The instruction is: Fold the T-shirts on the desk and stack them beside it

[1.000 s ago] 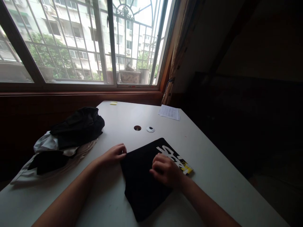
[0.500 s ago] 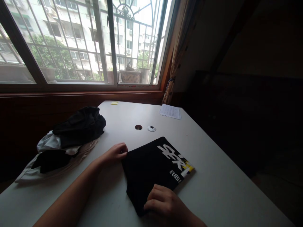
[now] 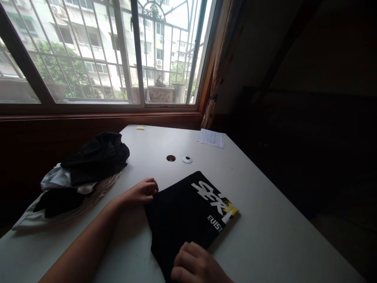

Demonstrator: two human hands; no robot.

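Observation:
A folded black shirt lies on the white table, its white lettering and yellow patch facing up at the right side. At its far left corner, my left hand has its fingers bent and pinched on the cloth. My right hand is curled over the near part of the shirt, fingers closed on the fabric; the thumb side and the nearest edge are partly cut off by the frame's bottom.
To the left sits a heap of black, white and beige clothes. Further back on the white table are a cable hole, its round cover, paper sheets and yellow sticky notes. A barred window stands behind.
My right hand has drawn slightly toward me and left, and the shirt's near part has stretched further toward me. My left hand stays at the far left corner. The view has shifted slightly.

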